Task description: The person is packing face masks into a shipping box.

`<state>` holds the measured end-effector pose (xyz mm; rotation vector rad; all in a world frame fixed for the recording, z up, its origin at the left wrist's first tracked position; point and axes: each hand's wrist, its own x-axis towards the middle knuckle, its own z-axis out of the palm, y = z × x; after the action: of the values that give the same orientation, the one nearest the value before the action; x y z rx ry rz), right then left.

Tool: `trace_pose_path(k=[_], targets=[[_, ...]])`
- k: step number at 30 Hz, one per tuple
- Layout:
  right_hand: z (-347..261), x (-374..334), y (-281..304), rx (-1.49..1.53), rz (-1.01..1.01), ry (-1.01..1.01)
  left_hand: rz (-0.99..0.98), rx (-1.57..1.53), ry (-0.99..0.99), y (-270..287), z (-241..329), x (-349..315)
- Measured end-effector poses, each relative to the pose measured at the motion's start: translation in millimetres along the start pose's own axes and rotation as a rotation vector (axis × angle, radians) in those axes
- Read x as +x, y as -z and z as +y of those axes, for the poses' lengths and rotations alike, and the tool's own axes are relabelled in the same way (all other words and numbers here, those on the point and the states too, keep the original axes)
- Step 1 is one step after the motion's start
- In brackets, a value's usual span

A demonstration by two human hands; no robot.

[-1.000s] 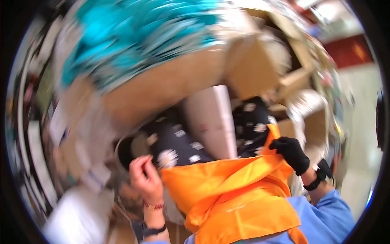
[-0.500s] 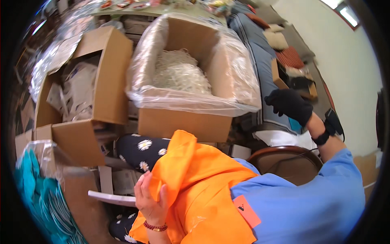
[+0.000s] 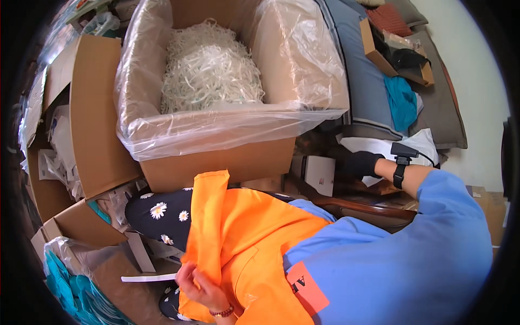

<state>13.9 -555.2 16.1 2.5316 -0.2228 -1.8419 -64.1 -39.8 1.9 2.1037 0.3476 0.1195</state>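
Observation:
My bare left hand [image 3: 201, 287], with a red bead bracelet [image 3: 221, 311], is in front of the orange apron [image 3: 246, 233]. Its curled fingers pinch the end of a thin white strip [image 3: 149, 278]. My right hand [image 3: 362, 163] wears a black glove, with a strapped dark device [image 3: 402, 154] at the wrist. It reaches low, close to a white carton [image 3: 319, 174] and white cloth [image 3: 379, 145]. Dark surroundings hide its fingers. Ahead of my lap stands a large cardboard box [image 3: 216, 165] lined with clear plastic, heaped with shredded white strips [image 3: 212, 70].
Another open cardboard box [image 3: 100, 108] on the left holds white papers and plastic. Turquoise pieces [image 3: 81, 290] fill a plastic-lined box at lower left. A dark wooden chair edge [image 3: 363, 208] lies beneath my right arm. A blue-grey sofa [image 3: 368, 81] carries a small box [image 3: 398, 59] and turquoise cloth [image 3: 402, 103].
My right hand has dropped from above the sofa to low beside the white carton. The view has shifted, bringing the lined box closer. The strip at my left hand has tilted to near level.

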Motion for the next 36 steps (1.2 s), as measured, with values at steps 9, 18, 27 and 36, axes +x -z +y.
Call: trace_pose_path(k=[9,18,27,36], targets=[[-2.2,30.5,-65.0,0.118,-0.212,0.115,0.595,0.424,1.044,134.5,-158.4,-178.9],[-5.1,79.8,-51.7,-0.226,0.333,0.236,0.541,0.175,1.287,57.0,-188.9,-190.5],[-62.9,127.1,-4.2,0.532,0.132,0.017,0.616,0.019,1.411,46.2,-190.2,-214.2],[-102.6,106.1,13.4,0.335,0.007,0.19,0.734,-0.144,1.529,39.7,-182.5,-247.6]])
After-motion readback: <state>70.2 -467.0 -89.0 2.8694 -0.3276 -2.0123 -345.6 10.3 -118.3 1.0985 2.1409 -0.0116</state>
